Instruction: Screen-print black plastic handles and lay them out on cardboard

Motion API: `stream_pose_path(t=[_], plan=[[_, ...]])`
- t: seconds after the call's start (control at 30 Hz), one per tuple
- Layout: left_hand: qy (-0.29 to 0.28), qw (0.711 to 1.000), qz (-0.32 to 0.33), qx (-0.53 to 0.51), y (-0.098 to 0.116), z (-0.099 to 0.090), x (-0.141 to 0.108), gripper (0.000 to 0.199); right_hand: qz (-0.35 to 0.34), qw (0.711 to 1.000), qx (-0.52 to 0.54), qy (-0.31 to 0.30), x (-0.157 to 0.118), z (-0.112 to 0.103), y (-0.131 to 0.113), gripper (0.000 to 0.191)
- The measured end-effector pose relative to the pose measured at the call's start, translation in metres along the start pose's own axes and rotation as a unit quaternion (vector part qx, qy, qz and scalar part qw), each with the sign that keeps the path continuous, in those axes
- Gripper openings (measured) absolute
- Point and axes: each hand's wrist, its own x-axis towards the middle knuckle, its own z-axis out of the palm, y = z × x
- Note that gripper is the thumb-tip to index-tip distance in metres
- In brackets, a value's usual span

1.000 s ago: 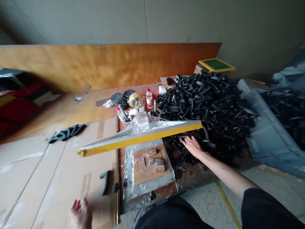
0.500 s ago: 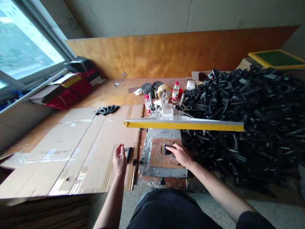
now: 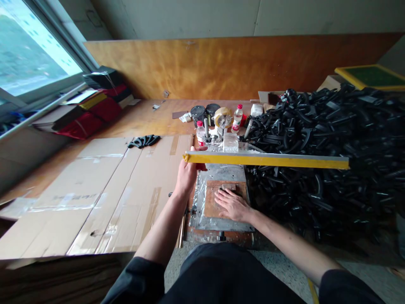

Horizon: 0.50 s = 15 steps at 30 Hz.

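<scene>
My left hand [image 3: 186, 174] grips the left end of the long yellow-edged frame [image 3: 268, 159], with fingers showing above and below its edge. This frame is raised over the metal base plate [image 3: 218, 172]. On the base plate lies a brown wooden board [image 3: 211, 207]. My right hand [image 3: 233, 205] rests flat on that board, fingers stretched out. The fingertips touch a small dark part [image 3: 224, 188], mostly covered by them. A small brown block [image 3: 232, 186] sits just beyond the fingers.
A big heap of black plastic parts [image 3: 316, 181] fills the right side. Flattened cardboard [image 3: 110, 181] covers the left, with several black parts [image 3: 144, 141] in a row. Bottles [image 3: 237, 118], dark tins [image 3: 198, 115] and a tape roll [image 3: 223, 117] stand behind the frame.
My left hand has moved from beside the black part on the cardboard up to the frame's left end and closed on it. My right hand has flattened on the board.
</scene>
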Motion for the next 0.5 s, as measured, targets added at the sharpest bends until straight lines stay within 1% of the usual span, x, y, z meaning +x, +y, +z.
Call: stream_pose_path(t=[0.03,0.07,0.1,0.13,0.2,0.27,0.3,0.33,0.37,0.4,0.43,0.47,0.5], plan=[[-0.004,1.0,-0.008,0.0,0.0,0.001,-0.007,0.058,0.003,1.0,0.024,0.007,-0.01,-0.003,0.003,0.042],[-0.005,1.0,-0.02,-0.001,-0.002,0.0,-0.015,0.058,0.033,0.998,0.041,0.032,-0.023,-0.009,0.008,0.034],[-0.011,0.999,-0.039,0.001,-0.006,-0.003,-0.024,0.059,0.083,0.993,0.049,0.072,-0.038,-0.019,0.016,0.027],[-0.021,0.998,-0.064,0.006,-0.012,-0.007,-0.035,0.059,0.145,0.981,0.046,0.119,-0.053,-0.032,0.027,0.026],[-0.042,0.992,-0.121,0.024,-0.03,-0.018,-0.056,0.059,0.253,0.946,0.023,0.199,-0.08,-0.063,0.053,0.035],[-0.058,0.983,-0.169,0.049,-0.055,-0.025,-0.075,0.057,0.316,0.913,-0.006,0.257,-0.09,-0.092,0.076,0.044],[-0.065,0.978,-0.188,0.06,-0.068,-0.027,-0.083,0.059,0.337,0.896,-0.017,0.289,-0.087,-0.103,0.083,0.042],[-0.07,0.974,-0.202,0.072,-0.082,-0.028,-0.089,0.062,0.343,0.884,-0.028,0.316,-0.077,-0.11,0.086,0.037],[-0.074,0.97,-0.211,0.089,-0.095,-0.028,-0.094,0.066,0.333,0.882,-0.04,0.332,-0.061,-0.115,0.085,0.031],[-0.073,0.967,-0.217,0.113,-0.107,-0.027,-0.097,0.069,0.31,0.889,-0.052,0.332,-0.042,-0.116,0.081,0.03],[-0.07,0.963,-0.219,0.14,-0.118,-0.026,-0.1,0.07,0.277,0.906,-0.064,0.313,-0.021,-0.116,0.073,0.035],[-0.065,0.959,-0.219,0.166,-0.128,-0.025,-0.101,0.069,0.25,0.924,-0.079,0.278,-0.001,-0.113,0.065,0.042],[-0.062,0.955,-0.218,0.19,-0.136,-0.024,-0.101,0.067,0.238,0.938,-0.09,0.235,0.018,-0.11,0.057,0.046]])
